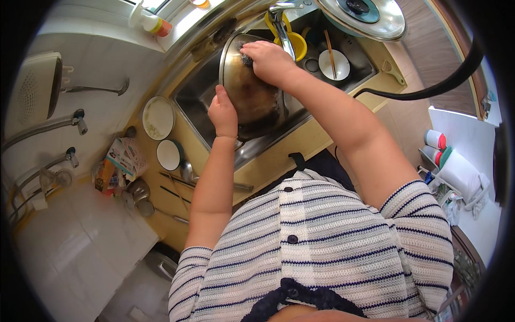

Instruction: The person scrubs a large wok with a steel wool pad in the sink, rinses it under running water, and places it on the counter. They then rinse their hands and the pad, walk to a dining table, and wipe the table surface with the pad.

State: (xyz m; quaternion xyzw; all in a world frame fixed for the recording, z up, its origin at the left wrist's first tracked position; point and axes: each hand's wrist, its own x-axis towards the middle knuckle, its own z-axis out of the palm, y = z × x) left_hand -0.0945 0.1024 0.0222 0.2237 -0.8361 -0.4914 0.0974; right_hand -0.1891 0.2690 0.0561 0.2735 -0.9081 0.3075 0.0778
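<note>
A large metal pan point(253, 90), its outer side browned and stained, is tilted up over the left basin of a steel double sink point(197, 96). My left hand point(223, 112) grips the pan's lower left rim, thumb up along the edge. Against the pan's upper part, my right hand point(268, 62) presses a dark steel wool scourer point(246, 56), with the fingers over it. Just right of that hand is the chrome faucet point(283, 30). In the right basin are a white bowl point(328, 66) with wooden chopsticks point(330, 52) across it and a yellow plastic basket point(297, 45).
A plate point(158, 118), a bowl point(168, 155), a ladle point(187, 171) and loose chopsticks point(177, 188) lie on the counter at left. A large lidded pot point(372, 16) stands at the back right, near a peeler point(393, 73). A pump bottle point(151, 24) is on the windowsill.
</note>
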